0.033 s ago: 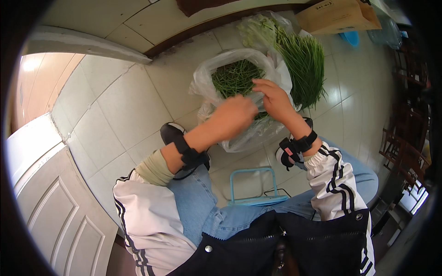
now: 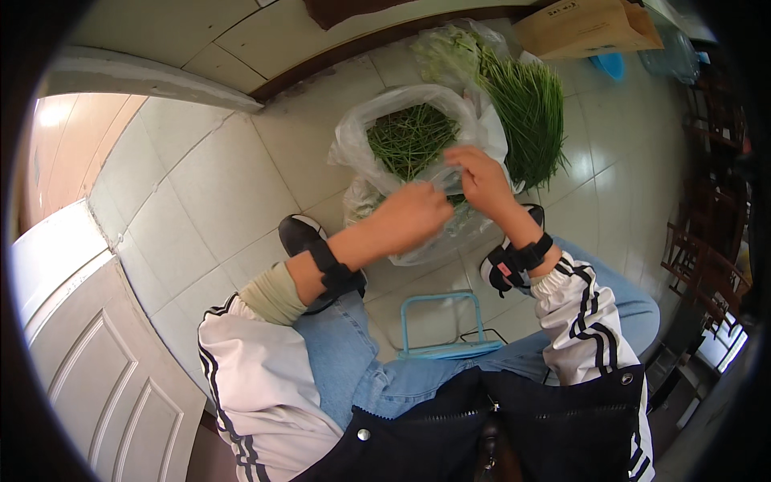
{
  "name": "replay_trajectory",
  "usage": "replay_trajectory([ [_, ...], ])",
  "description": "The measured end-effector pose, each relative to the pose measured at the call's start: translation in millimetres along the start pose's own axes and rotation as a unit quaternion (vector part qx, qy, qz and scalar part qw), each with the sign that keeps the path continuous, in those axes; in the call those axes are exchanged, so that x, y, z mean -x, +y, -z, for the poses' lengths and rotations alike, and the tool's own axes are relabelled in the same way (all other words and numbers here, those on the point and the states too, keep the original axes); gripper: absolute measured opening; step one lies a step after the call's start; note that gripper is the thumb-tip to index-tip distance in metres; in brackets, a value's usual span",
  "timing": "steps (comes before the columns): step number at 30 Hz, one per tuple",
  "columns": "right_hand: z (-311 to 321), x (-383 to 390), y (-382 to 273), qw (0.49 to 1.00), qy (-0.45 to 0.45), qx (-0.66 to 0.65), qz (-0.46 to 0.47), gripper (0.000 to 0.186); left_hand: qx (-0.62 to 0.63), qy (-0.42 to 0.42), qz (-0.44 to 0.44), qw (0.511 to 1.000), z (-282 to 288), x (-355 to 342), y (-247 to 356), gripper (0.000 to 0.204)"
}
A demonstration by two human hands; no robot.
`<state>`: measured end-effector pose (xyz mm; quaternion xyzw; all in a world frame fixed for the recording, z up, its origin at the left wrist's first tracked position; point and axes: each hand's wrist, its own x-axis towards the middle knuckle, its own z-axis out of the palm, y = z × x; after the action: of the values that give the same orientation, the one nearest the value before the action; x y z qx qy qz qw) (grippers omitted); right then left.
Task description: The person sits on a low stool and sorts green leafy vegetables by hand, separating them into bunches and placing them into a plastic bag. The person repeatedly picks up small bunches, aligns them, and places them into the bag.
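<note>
Both hands, left hand (image 2: 414,215), right hand (image 2: 479,181), pinching plastic bag (image 2: 361,132) rim.

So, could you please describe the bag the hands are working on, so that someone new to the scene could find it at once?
Start at the tiled floor in front of the seated person's knees. Between the two black shoes sits a clear plastic bag, its mouth open, with the left hand and right hand at its near rim. Unlike the loose pile of greens beside it, its green stalks are bagged.

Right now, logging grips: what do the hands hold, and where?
Both hands, left hand and right hand, pinch the clear plastic bag of green stalks at its near rim.
</note>
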<state>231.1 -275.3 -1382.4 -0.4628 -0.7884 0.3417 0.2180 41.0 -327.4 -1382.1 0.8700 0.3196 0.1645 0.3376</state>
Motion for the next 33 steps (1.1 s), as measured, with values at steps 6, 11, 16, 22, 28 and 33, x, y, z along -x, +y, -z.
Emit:
replay_trajectory([
  [6,10,101,7,0.97,-0.191,-0.103,-0.11,0.013,-0.157,-0.068,-0.051,0.984,-77,28,30,0.018],
  [11,-30,174,38,0.868,-0.414,-0.068,-0.267,0.013,-0.19,-0.156,0.055,0.968,-72,26,-1,0.016],
  [16,-84,211,85,0.909,-0.29,0.028,-0.298,0.018,-0.15,0.026,0.136,0.979,-33,17,-32,0.013],
  [22,-130,207,111,0.904,-0.192,-0.003,-0.381,0.018,-0.149,0.085,0.183,0.968,-23,21,-52,0.015],
  [28,-148,183,129,0.904,-0.136,0.026,-0.405,0.014,-0.116,0.067,0.212,0.968,-23,4,-68,0.016],
  [33,-181,160,131,0.908,0.001,0.099,-0.408,0.009,-0.098,0.08,0.213,0.969,-34,-19,-96,0.016],
])
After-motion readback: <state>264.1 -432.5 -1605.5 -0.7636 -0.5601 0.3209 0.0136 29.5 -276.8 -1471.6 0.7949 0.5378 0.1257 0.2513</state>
